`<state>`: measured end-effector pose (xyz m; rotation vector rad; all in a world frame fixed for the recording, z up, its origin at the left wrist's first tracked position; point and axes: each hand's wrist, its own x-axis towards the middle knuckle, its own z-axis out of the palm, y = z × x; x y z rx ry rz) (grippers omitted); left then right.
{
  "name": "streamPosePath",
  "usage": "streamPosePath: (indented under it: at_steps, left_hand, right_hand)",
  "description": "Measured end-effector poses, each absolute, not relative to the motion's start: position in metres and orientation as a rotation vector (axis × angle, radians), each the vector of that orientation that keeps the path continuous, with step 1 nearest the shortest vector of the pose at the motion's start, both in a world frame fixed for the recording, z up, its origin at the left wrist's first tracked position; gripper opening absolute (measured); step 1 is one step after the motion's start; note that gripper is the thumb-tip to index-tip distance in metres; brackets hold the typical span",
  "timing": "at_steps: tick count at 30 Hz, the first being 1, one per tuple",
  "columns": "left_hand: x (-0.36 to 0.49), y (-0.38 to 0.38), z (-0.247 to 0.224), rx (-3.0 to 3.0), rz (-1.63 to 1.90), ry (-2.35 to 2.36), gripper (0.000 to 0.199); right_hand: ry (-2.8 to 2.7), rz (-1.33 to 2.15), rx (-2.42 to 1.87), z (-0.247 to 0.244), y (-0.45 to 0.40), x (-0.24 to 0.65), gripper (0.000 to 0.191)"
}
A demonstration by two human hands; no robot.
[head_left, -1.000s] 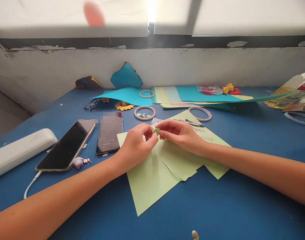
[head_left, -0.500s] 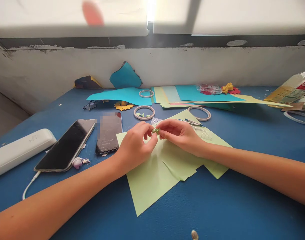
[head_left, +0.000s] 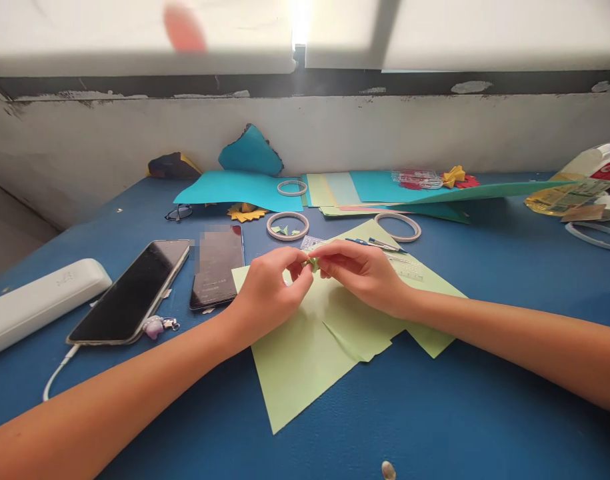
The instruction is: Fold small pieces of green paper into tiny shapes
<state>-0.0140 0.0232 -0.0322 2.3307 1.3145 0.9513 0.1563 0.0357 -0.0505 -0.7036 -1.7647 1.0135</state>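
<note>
Between my fingertips is a small folded piece of light green paper (head_left: pixel 313 263), partly covered by the fingers. My left hand (head_left: pixel 272 283) pinches it from the left, thumb and forefinger closed. From the right, my right hand (head_left: pixel 362 270) pinches the same piece, its fingertips almost meeting those of the left. Beneath both hands lie light green paper sheets (head_left: pixel 295 373), one with a torn or cut edge. A compass (head_left: pixel 387 245) and a clear ruler (head_left: pixel 409 270) rest on the paper just beyond my right hand.
Two phones (head_left: pixel 129 293) and a white power bank (head_left: pixel 45 303) lie at left. Tape rolls (head_left: pixel 288 227) stand behind the hands, one ringing small green paper bits. Farther back are blue sheets (head_left: pixel 239 190), a yellow paper flower (head_left: pixel 247 212), glasses (head_left: pixel 179 213) and a plastic packet (head_left: pixel 579 177).
My fingers have shifted slightly around the small green piece, the right forefinger now reaching over it. At the back right, a sheet's edge has lifted, showing its green side.
</note>
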Motion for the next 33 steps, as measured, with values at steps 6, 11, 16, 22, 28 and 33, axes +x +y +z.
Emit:
streamPosePath:
  at_steps: [6,11,16,22,28,33]
  left_hand:
    - [-0.0129,0.0237,-0.0302,2.25,0.977,1.329,0.014]
    - [-0.0134,0.0233,-0.0306,2.257,1.006,1.349,0.012]
    - [-0.0137,0.0234,-0.0327,2.298,1.016,1.33,0.01]
    - [-0.014,0.0243,-0.0359,2.309,1.06,1.268,0.015]
    - [-0.0136,0.0271,-0.0361,2.263,1.122,1.153,0.017]
    - [-0.0119,0.0242,-0.0349,2.224,1.143,1.249,0.014]
  right_hand:
    - [-1.727,0.972,-0.781,-0.0541,0.036,0.157,0.022]
    - [-1.818,0.798,-0.752,-0.057,0.0338,0.1562,0.012]
    - [-1.782,0.881,-0.73,-0.0552,0.0347,0.1562,0.01]
    - [-1.746,1.021,-0.729,-0.0529,0.0373,0.1575,0.007]
    - [-1.733,0.981,-0.716,-0.0532,0.0371,0.1569,0.008]
    - [-1.803,0.807,-0.764,-0.0561,0.0337,0.1547,0.011]
